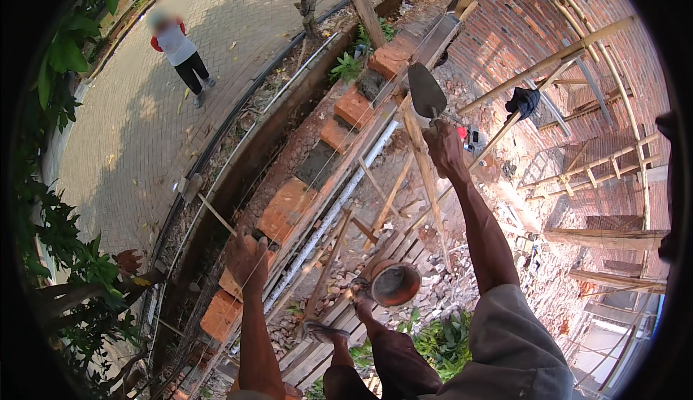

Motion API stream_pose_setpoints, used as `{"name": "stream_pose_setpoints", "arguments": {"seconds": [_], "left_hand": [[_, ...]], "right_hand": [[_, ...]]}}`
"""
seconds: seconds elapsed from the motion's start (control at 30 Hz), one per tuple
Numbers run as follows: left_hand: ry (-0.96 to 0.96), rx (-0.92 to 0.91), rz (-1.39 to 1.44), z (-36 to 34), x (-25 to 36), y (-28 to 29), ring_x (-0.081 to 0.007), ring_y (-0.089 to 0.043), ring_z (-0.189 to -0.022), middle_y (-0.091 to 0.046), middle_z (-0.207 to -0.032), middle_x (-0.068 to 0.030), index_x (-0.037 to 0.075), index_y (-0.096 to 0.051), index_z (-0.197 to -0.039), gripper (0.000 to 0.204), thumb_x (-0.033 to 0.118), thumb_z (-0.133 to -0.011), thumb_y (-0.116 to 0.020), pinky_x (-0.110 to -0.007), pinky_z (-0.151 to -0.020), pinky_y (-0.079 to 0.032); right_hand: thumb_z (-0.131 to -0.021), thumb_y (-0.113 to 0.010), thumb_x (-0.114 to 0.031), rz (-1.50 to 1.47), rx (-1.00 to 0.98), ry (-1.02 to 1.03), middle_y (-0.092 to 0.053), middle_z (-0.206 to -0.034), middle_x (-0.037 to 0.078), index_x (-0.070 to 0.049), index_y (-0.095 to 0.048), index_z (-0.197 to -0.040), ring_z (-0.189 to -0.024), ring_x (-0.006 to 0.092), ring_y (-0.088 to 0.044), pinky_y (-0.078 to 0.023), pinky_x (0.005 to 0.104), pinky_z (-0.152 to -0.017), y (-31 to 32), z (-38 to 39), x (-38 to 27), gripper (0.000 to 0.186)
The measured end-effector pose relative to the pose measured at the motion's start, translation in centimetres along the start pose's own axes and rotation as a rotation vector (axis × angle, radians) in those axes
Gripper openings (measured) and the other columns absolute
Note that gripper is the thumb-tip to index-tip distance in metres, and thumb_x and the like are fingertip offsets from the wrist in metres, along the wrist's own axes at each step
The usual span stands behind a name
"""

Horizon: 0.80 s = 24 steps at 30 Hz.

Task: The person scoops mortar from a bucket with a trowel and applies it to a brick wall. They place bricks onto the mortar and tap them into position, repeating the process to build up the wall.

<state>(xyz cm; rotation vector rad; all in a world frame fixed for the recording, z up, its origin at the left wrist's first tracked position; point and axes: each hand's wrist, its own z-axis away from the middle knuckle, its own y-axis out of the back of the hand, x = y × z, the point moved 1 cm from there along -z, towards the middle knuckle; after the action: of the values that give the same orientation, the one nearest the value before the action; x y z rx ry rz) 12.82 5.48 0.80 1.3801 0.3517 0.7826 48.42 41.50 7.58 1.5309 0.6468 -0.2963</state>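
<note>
My right hand (442, 147) is raised over the wall's right side, closed round the handle of a trowel (427, 91). Its grey blade points up and away. Low on the left, my left hand (247, 264) spans a red brick (251, 244), thumb on one side and fingers on the other. The hand covers much of that brick. Along the wall top lie more bricks (286, 209), with patches of grey mortar (315, 164) between some of them. A taut string runs along the row.
A bucket of mortar (396, 284) stands on wooden planks (346, 320) by my feet. Bamboo poles (548, 64) and props rise on the right. Beyond the wall lie a trench (238, 183) and a paved road, where a person (180, 50) stands. Leafy branches edge the left.
</note>
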Motion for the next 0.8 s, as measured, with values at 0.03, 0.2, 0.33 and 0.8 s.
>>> {"name": "stream_pose_setpoints", "arguments": {"seconds": [0.03,0.2,0.33,0.8], "left_hand": [[-0.006,0.013,0.018,0.0,-0.1,0.0,-0.0416,-0.046,-0.126,-0.051,-0.134,-0.0233,0.005,-0.042,-0.142,0.067,0.050,-0.094,-0.056,-0.053,-0.107,-0.034],[0.017,0.018,-0.016,-0.1,0.1,0.1,-0.0399,-0.048,-0.123,-0.052,-0.133,-0.0224,0.002,-0.047,-0.137,0.064,0.049,-0.094,-0.054,-0.051,-0.104,-0.036],[0.024,0.041,0.043,0.0,0.3,0.2,-0.0396,-0.049,-0.122,-0.052,-0.132,-0.0212,0.001,-0.048,-0.135,0.060,0.044,-0.093,-0.056,-0.051,-0.103,-0.036],[0.061,-0.004,-0.013,-0.7,-1.5,-1.2,-0.0395,-0.047,-0.125,-0.050,-0.136,-0.0223,0.001,-0.048,-0.137,0.068,0.055,-0.094,-0.048,-0.052,-0.103,-0.036]], "right_hand": [[-0.085,-0.063,-0.024,0.020,0.023,0.000,-0.062,-0.077,0.028,0.006,-0.058,-0.085,-0.074,0.0431,-0.062,-0.047,0.0480,-0.066,0.0,0.1,0.0,0.030],[-0.087,-0.066,-0.025,-0.339,-0.041,-0.409,-0.060,-0.066,0.015,0.004,-0.057,-0.084,-0.059,0.0271,-0.063,-0.048,0.0419,-0.055,-1.2,2.4,1.2,0.030],[-0.089,-0.064,-0.027,-0.449,-0.066,-0.517,-0.059,-0.065,0.013,0.004,-0.055,-0.083,-0.053,0.0215,-0.060,-0.048,0.0377,-0.048,-4.7,7.9,2.8,0.033],[-0.080,-0.068,-0.028,-0.320,-0.640,-0.413,-0.063,-0.082,0.025,0.002,-0.063,-0.082,-0.077,0.0369,-0.064,-0.048,0.0469,-0.061,-15.4,44.3,3.0,0.030]]}}
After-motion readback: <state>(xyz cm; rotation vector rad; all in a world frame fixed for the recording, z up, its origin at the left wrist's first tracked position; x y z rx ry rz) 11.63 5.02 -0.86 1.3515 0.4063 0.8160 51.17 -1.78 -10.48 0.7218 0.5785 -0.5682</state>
